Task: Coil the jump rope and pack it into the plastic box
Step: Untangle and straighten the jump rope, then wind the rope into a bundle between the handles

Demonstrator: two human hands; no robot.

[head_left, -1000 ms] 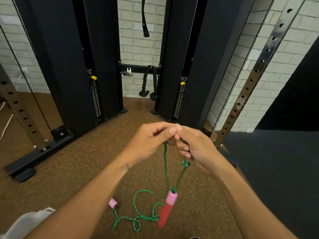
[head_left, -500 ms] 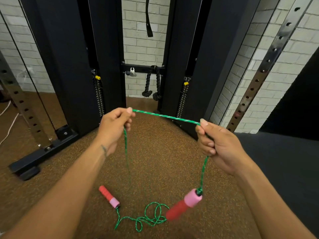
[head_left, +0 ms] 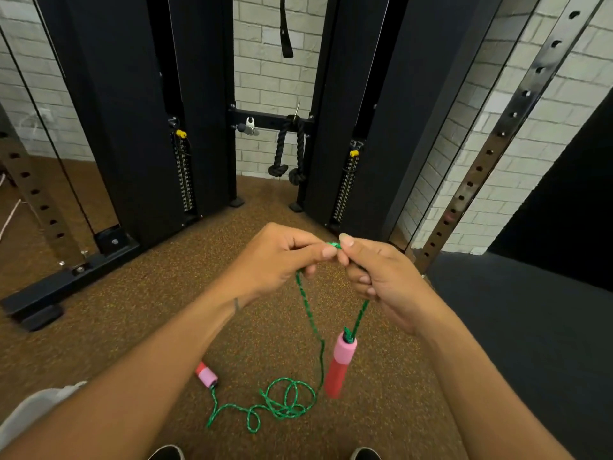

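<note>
Coiling a jump rope, early stage. The left hand [head_left: 275, 260] and right hand [head_left: 381, 277] meet at the centre of the view, fingertips touching, both pinching the green rope [head_left: 310, 313] where a fold is being gathered. One red-and-pink handle [head_left: 340, 366] hangs below the right hand, at 5 o'clock from it. The other handle [head_left: 207, 375] lies on the brown floor [head_left: 132, 310] at 7 o'clock from the hands, with slack looped between the two. Most of the rope is uncoiled. The next move calls for drawing up fresh slack for another loop. No plastic box is clearly visible.
</note>
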